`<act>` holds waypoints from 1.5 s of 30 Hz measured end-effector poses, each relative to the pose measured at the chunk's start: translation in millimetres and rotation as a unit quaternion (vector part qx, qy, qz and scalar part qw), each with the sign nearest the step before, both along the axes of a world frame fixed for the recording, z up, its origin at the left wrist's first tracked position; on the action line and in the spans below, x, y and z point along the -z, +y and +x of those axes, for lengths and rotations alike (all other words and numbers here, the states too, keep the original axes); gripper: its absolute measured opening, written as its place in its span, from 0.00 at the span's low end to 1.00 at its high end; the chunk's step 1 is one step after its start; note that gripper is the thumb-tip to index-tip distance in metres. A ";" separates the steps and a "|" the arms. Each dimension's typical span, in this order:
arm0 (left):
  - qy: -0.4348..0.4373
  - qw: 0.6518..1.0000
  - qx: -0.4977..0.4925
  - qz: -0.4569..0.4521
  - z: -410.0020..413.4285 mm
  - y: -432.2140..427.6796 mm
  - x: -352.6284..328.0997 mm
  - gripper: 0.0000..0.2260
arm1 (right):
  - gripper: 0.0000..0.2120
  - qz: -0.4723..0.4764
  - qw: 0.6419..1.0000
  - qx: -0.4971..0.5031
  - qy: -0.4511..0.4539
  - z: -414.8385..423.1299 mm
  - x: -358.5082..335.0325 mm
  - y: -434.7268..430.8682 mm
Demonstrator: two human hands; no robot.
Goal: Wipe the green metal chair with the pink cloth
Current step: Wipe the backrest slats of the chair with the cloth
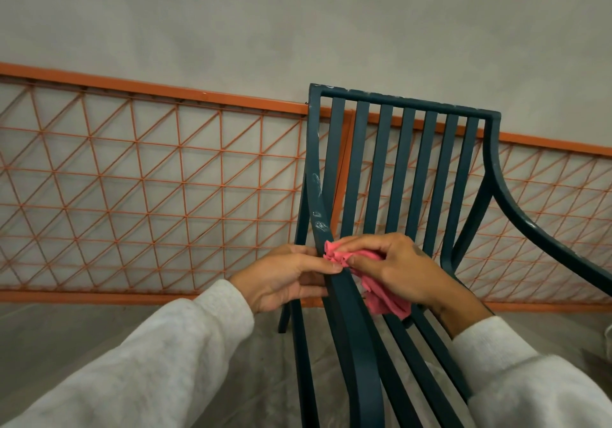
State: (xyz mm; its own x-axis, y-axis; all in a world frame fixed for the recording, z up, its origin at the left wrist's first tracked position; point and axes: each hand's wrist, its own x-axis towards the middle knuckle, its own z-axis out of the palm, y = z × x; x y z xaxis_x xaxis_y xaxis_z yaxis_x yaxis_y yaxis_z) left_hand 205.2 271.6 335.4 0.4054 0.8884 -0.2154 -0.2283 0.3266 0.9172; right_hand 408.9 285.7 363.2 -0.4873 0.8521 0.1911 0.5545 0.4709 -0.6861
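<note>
A grey plastered wall (298, 30) fills the background, with an orange wire-mesh panel (132, 179) leaning along its base on a pale concrete floor (99, 335). In front of the panel stands the dark green metal chair (404, 169), its slatted back upright and its curved armrests running toward the camera.

The pink cloth (374, 282) is bunched in the right hand (404, 268), pinched between thumb and curled fingers, its upper edge pressed against the inner side of the chair's left armrest bar (337, 295) where the bar bends down from the backrest. The rest of the cloth hangs loose below the palm, over the seat slats. The left hand (284, 278) grips the same bar from the outer side, thumb laid across its top and fingers wrapped beneath, the thumb tip just beside the cloth. Whitish smudges (318, 215) mark the bar just above both hands.

Both forearms reach forward in light grey sleeves (149, 361), the left coming from the lower left, the right crossing over the seat slats from the lower right, wrist bent slightly downward.
</note>
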 end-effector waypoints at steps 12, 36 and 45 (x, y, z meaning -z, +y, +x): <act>0.028 0.997 -0.071 0.000 7.8 18.4 -8.1 0.06 | 0.10 0.067 0.988 0.127 0.058 -1.0 -14.4 23.9; -0.021 0.995 -0.095 0.000 9.0 23.7 3.6 0.12 | 0.09 0.076 0.993 0.040 -0.076 -35.8 -7.0 64.3; -0.027 0.995 -0.091 0.005 11.2 23.9 3.8 0.09 | 0.10 0.016 0.997 -0.023 -0.067 -25.8 -12.0 55.2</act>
